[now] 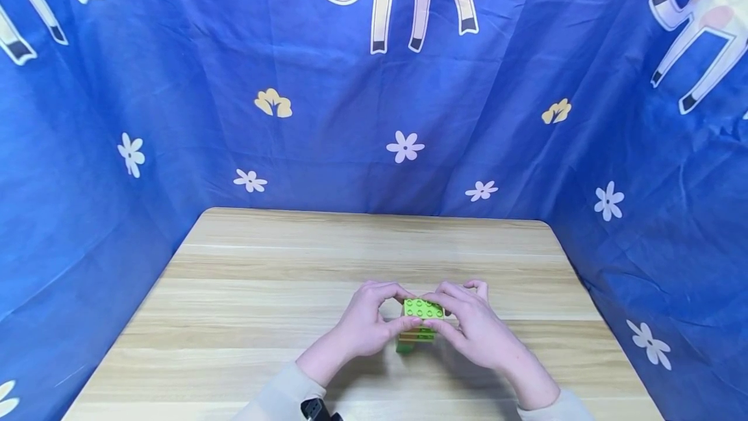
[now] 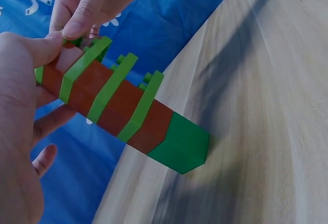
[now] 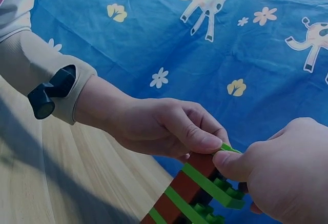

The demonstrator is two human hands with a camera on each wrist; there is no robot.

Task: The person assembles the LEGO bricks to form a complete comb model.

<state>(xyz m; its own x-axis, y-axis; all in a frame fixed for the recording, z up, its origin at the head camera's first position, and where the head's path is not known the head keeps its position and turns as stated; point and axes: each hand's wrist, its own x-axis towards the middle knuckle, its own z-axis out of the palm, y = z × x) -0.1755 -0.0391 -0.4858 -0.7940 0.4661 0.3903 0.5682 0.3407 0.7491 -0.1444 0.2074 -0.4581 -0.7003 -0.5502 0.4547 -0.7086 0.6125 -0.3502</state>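
Note:
A tower of toy building bricks (image 2: 156, 126) stands on the table, with brown bricks layered between lime-green plates over a dark green base (image 2: 182, 142). Its topmost lime-green plate (image 1: 423, 308) shows several studs in the head view. My left hand (image 1: 365, 320) grips the tower's top from the left, thumb on the near side and fingers behind. From the right, my right hand (image 1: 476, 330) pinches the same top plate between thumb and fingers. Both thumb tips are close together at its near edge. Lower plates (image 3: 212, 185) stick out to one side, studs showing.
The wooden table (image 1: 263, 265) has a blue cloth (image 1: 327, 148) with animal and flower prints hanging behind it and along both sides. A black camera device (image 3: 54, 90) is strapped over the left sleeve. Shadows of the arms fall across the wood.

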